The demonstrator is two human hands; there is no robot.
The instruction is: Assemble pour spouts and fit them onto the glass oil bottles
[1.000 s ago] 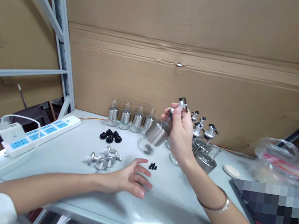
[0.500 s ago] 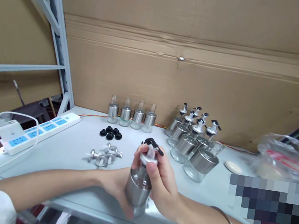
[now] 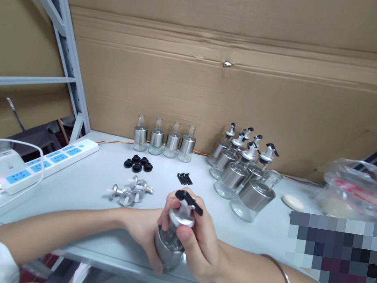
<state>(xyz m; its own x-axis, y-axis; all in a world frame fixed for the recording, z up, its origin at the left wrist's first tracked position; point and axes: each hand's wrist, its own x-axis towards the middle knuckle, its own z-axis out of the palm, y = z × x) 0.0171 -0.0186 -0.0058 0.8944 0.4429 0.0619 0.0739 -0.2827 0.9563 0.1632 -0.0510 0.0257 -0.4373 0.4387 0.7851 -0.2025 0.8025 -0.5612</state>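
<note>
A glass oil bottle with a steel sleeve [image 3: 168, 253] stands tilted near the front edge of the table. My left hand [image 3: 146, 234] is wrapped round its body from the left. My right hand [image 3: 204, 245] closes round the top, its fingers and thumb gripping the silver pour spout [image 3: 182, 216] with a black flip lever. The spout sits at the bottle's neck; how deep its stopper goes is hidden. Just beyond the hands lie several small black levers [image 3: 185, 179]. Silver spout parts [image 3: 133, 192] and black rubber stoppers [image 3: 138, 164] lie to the left.
Sleeved bottles without spouts [image 3: 173, 143] line the cardboard wall [image 3: 216, 98]. A cluster of bottles with spouts [image 3: 235, 172] stands right, with one open-necked bottle [image 3: 254, 196] in front. A power strip [image 3: 54, 164], a white oval object [image 3: 292, 202] and a plastic bag [image 3: 361, 191] lie around.
The bottle's top and my right hand have come lower in the picture, and the black levers behind them now show. Both hands keep hold; the whole view has shifted slightly.
</note>
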